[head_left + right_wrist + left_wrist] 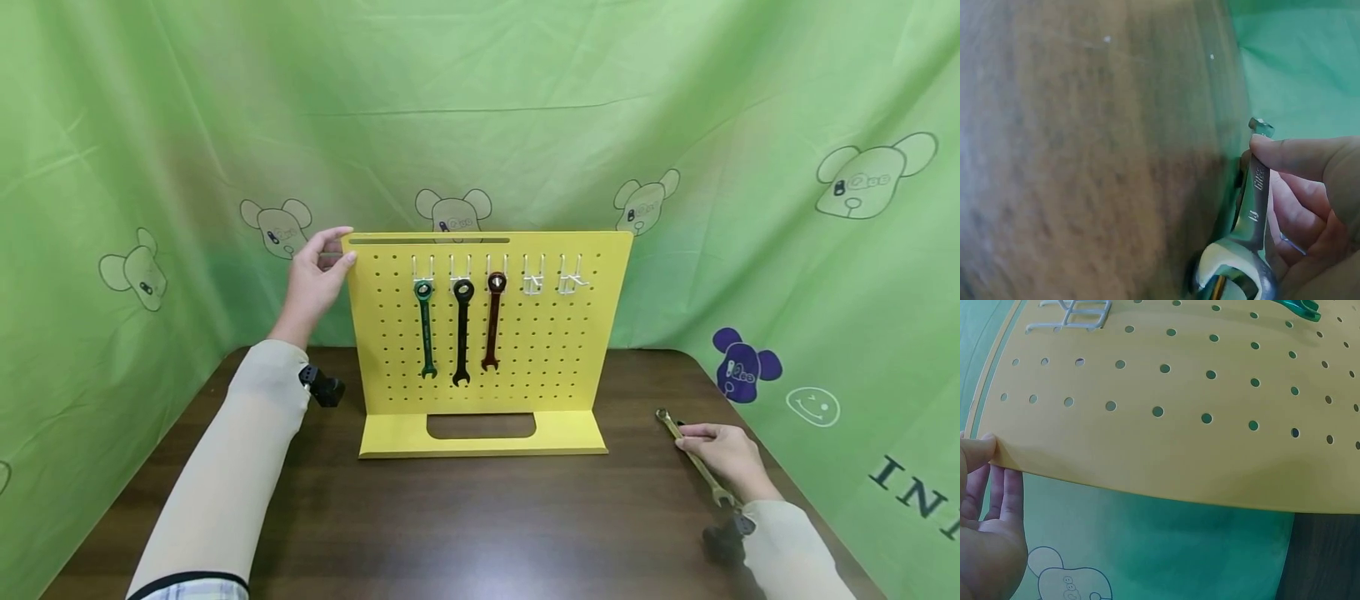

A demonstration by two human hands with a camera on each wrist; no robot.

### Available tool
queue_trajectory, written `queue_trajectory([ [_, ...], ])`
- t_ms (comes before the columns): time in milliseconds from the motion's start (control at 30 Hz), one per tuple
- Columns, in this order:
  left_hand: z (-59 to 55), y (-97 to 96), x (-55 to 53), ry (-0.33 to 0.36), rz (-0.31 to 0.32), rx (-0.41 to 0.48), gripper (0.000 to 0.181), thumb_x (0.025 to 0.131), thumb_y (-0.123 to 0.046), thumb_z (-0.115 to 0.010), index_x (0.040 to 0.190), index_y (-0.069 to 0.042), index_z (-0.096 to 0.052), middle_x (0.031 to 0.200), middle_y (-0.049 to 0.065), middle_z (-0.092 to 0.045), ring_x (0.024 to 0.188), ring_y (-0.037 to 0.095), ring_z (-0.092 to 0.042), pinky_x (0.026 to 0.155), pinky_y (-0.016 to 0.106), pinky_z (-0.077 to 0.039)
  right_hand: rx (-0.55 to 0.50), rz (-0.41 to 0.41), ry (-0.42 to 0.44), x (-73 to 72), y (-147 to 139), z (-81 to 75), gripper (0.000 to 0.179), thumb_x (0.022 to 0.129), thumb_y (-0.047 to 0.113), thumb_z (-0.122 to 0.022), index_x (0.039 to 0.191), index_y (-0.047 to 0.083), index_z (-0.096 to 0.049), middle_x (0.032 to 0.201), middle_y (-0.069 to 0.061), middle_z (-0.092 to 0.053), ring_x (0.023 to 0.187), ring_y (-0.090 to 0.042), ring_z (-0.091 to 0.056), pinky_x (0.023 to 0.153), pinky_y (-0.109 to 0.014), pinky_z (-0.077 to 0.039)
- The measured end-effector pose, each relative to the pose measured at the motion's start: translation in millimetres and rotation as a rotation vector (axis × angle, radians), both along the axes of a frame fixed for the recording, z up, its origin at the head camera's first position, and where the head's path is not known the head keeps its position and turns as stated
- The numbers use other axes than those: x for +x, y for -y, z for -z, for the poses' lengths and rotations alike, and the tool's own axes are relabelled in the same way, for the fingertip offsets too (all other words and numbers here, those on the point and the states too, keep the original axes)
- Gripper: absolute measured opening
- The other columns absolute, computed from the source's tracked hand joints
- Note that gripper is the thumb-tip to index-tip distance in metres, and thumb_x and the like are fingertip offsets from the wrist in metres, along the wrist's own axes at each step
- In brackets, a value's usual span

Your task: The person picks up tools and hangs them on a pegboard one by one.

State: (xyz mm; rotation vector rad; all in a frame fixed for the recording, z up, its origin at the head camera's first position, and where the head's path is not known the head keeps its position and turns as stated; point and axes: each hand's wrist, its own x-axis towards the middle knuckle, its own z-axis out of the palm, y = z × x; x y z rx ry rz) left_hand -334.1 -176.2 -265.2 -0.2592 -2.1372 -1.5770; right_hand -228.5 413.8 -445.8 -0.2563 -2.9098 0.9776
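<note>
A yellow pegboard (367, 333) stands upright on the table. My left hand (311, 283) grips its upper left corner, thumb (979, 450) on the front face and fingers behind the edge. In my right hand (726, 458), thumb and fingers pinch a gold combination wrench (701, 471) by its shank, to the right of the board. Its ring end points away toward the board's side; the open end (1229, 262) lies nearest the wrist. Hanging from white hooks on the board are a green wrench (427, 333), a black wrench (462, 329) and a dark red wrench (492, 329).
Two white hooks (533, 285) at the board's upper right carry no wrench. The board's base (570, 429) has a wide cut-out slot. A brown wooden table (450, 517) lies beneath, and a green printed curtain (525, 150) closes off the back and sides.
</note>
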Motion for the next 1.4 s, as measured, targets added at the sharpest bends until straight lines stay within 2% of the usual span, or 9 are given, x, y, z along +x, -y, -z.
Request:
queue_trajectory([
  [67,0.0,0.0,0.4,0.003,-0.002,0.003,0.038,0.1,-0.01,-0.062,0.138,-0.014,-0.058,0.123,0.012,-0.057,0.107,0.027,-0.056,0.09,0.033,-0.051,-0.029,-0.001,-0.001,0.3,0.3,-0.4,0.043,0.093,0.033,-0.071,0.119,-0.002,-0.07,0.118,-0.025,-0.067,0.092,-0.026,-0.061,0.071,-0.034,-0.044],
  [200,-0.4,-0.1,1.1,0.003,0.001,0.007,0.039,0.1,-0.009,-0.062,0.138,-0.014,-0.058,0.123,0.012,-0.057,0.106,0.026,-0.056,0.089,0.032,-0.052,-0.197,-0.023,-0.01,0.1,4.5,-1.9,0.049,0.094,0.029,-0.072,0.125,-0.008,-0.064,0.108,-0.019,-0.072,0.082,-0.013,-0.063,0.067,-0.029,-0.05],
  [300,-0.7,-0.2,1.4,0.003,0.003,0.009,0.039,0.1,-0.01,-0.063,0.138,-0.014,-0.059,0.123,0.012,-0.057,0.107,0.027,-0.056,0.089,0.031,-0.052,-0.351,-0.048,-0.016,-0.8,10.4,-5.3,0.051,0.094,0.024,-0.073,0.128,-0.012,-0.06,0.104,-0.013,-0.074,0.079,-0.011,-0.065,0.065,-0.027,-0.053],
  [400,-0.7,-0.2,1.0,0.002,0.0,0.005,0.038,0.1,-0.01,-0.063,0.138,-0.014,-0.059,0.123,0.012,-0.057,0.107,0.027,-0.056,0.089,0.032,-0.052,-0.437,-0.067,-0.026,-2.7,15.9,-9.9,0.052,0.093,0.023,-0.074,0.129,-0.011,-0.059,0.099,-0.004,-0.075,0.074,-0.01,-0.062,0.063,-0.027,-0.051],
  [600,-0.2,-0.5,-0.4,0.005,0.005,0.004,0.038,0.1,-0.011,-0.063,0.138,-0.015,-0.059,0.123,0.012,-0.056,0.108,0.027,-0.056,0.09,0.032,-0.051,-0.468,-0.097,-0.056,-6.7,29.4,-22.5,0.055,0.093,0.03,-0.075,0.132,-0.005,-0.06,0.096,0.012,-0.073,0.078,-0.007,-0.061,0.065,-0.027,-0.05],
  [767,0.5,-0.9,-1.0,0.01,-0.001,0.005,0.038,0.1,-0.011,-0.063,0.137,-0.015,-0.059,0.122,0.011,-0.057,0.106,0.023,-0.056,0.09,0.032,-0.051,-0.492,-0.149,-0.093,-9.2,43.3,-34.2,0.056,0.095,0.03,-0.071,0.136,-0.006,-0.056,0.099,0.014,-0.073,0.086,-0.007,-0.065,0.069,-0.027,-0.054],
  [1000,1.8,-1.0,-0.9,0.009,-0.002,0.022,0.037,0.1,-0.011,-0.063,0.137,-0.015,-0.059,0.121,0.009,-0.056,0.107,0.025,-0.055,0.089,0.03,-0.051,-0.534,-0.196,-0.171,-14.7,70.0,-54.1,0.05,0.096,0.03,-0.071,0.133,0.0,-0.061,0.099,0.016,-0.072,0.089,-0.004,-0.066,0.072,-0.024,-0.055],
  [1233,2.5,-0.7,-1.2,-0.009,0.005,0.018,0.038,0.1,-0.01,-0.063,0.137,-0.013,-0.059,0.121,0.01,-0.056,0.107,0.026,-0.056,0.088,0.03,-0.051,-0.565,-0.261,-0.243,-21.3,103.3,-75.9,0.048,0.095,0.026,-0.073,0.131,-0.003,-0.061,0.101,0.012,-0.074,0.09,-0.006,-0.068,0.073,-0.025,-0.056],
  [1400,2.2,-0.7,-0.6,-0.01,0.006,0.019,0.038,0.1,-0.01,-0.062,0.138,-0.012,-0.059,0.121,0.01,-0.056,0.107,0.027,-0.056,0.088,0.029,-0.051,-0.599,-0.302,-0.286,-25.7,124.9,-91.5,0.039,0.094,0.024,-0.073,0.125,0.001,-0.066,0.105,0.001,-0.075,0.086,-0.009,-0.068,0.073,-0.026,-0.057],
])
